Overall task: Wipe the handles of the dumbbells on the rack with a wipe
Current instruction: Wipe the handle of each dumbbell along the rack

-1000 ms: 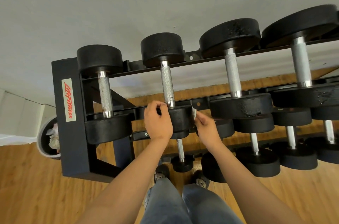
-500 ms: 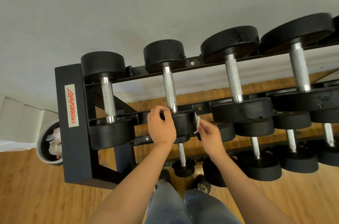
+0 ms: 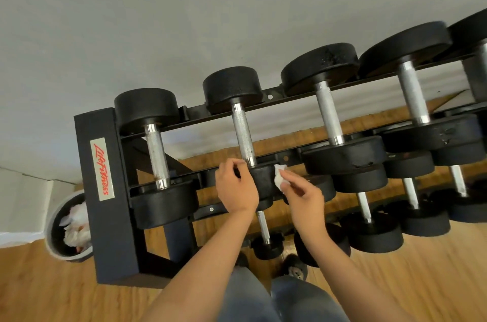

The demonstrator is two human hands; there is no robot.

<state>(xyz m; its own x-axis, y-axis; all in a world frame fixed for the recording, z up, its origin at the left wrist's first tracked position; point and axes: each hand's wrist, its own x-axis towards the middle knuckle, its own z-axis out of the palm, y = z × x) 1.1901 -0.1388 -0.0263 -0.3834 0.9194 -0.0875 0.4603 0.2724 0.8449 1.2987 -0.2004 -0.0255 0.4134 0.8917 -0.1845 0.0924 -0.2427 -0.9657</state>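
Observation:
A black rack [image 3: 105, 205] carries several black dumbbells with knurled steel handles on its top tier. My left hand [image 3: 235, 188] grips the near head [image 3: 263, 176] of the second dumbbell from the left, just below its handle [image 3: 243, 137]. My right hand [image 3: 303, 196] pinches a small crumpled white wipe [image 3: 278, 176] against the right side of that same head. The leftmost handle [image 3: 155, 155] and two handles further right [image 3: 329, 116] stand untouched. Smaller dumbbells [image 3: 365, 205] sit on the lower tiers.
A grey bin [image 3: 56, 237] with crumpled white wipes inside stands on the wooden floor left of the rack. A grey wall rises behind the rack. My legs and shoes [image 3: 295, 267] are below, close to the rack's base.
My view has shifted so the rack sits lower and more tilted. My right hand has lifted the wipe slightly against the dumbbell head. My left hand keeps its grip.

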